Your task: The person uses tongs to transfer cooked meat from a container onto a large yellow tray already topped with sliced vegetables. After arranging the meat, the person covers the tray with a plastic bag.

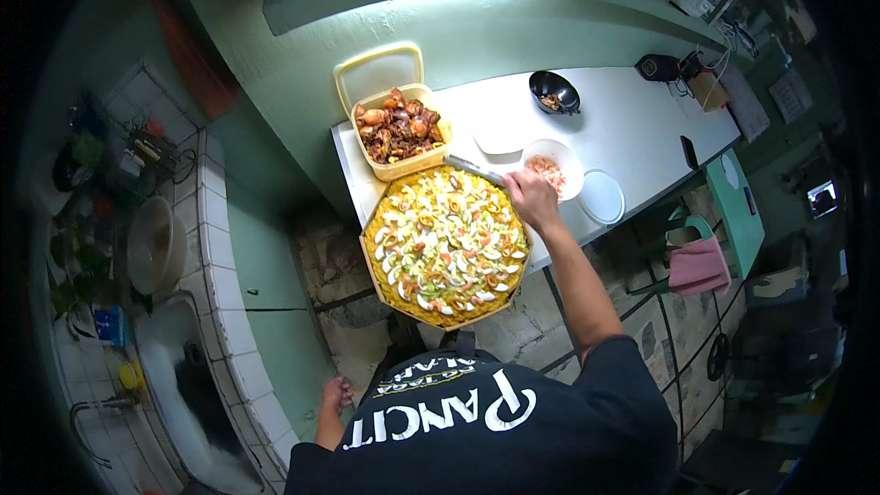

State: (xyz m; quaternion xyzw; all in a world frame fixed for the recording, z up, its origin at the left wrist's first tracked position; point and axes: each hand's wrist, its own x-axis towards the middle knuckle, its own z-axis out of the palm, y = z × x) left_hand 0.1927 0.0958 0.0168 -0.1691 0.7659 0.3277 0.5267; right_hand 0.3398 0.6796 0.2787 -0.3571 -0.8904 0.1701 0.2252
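My right hand (pixel 532 200) grips metal tongs (pixel 475 169), which point left over the far edge of a large octagonal tray (pixel 373 268). Yellow noodles (pixel 390 220) fill the tray, topped with egg wedges, brown rings and chopped greens. Just right of that hand stands a white bowl (pixel 570 154) of pinkish shrimp-like pieces. Behind the tray, a yellow plastic container (pixel 401 170) with its lid raised holds browned meat pieces (pixel 399 128). My left hand (pixel 337 393) hangs low at my left side, away from the food, its fingers curled with nothing seen in them.
A white table (pixel 642 101) carries a black bowl (pixel 555 92), a white container (pixel 500 140), a round pale lid (pixel 602 197) and a phone (pixel 688 152). To the left is a tiled counter with a sink (pixel 174 348) and a basin (pixel 156 243). A green chair (pixel 687 238) with pink cloth stands right.
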